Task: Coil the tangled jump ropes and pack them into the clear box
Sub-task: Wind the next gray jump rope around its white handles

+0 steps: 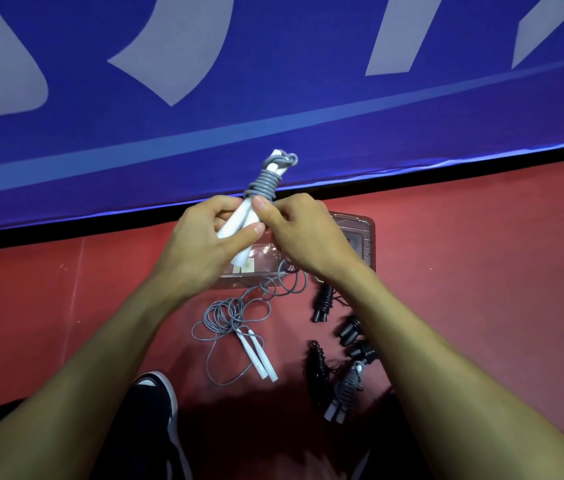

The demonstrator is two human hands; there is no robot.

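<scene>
1. Head view, centre of the frame: the person holds a white-handled jump rope [260,194] up in front of them, its two white handles side by side and its grey cord wound in tight turns around their upper part, with a small loop sticking out at the top.
2. The left hand [204,244] grips the lower half of the handles, fingers curled around behind and the thumb pressed across the front.
3. The right hand [303,233] comes in from the right, its thumb and fingers pinching the bundle just below the wound cord. Its other fingers are hidden behind the handles, so I cannot tell how they lie.
4. Directly below the hands, partly hidden by them, the clear box [360,237] sits open on the red floor [481,254]. What is inside it is hard to make out.
5. Lower centre: a second jump rope [232,327] lies loose on the floor, its grey cord in tangled loops and its two white handles lying together, pointing toward the lower right.
6. Right of that, near the right forearm, lie several black coiled ropes [324,303], well apart from the loose one, and a grey-wound bundle [344,389] with pale handle ends.
7. A blue banner [273,98] with large pale lettering fills the upper half of the frame.
8. Bottom left of centre: a dark shoe [159,403] with a white sole edge shows between the forearms.
</scene>
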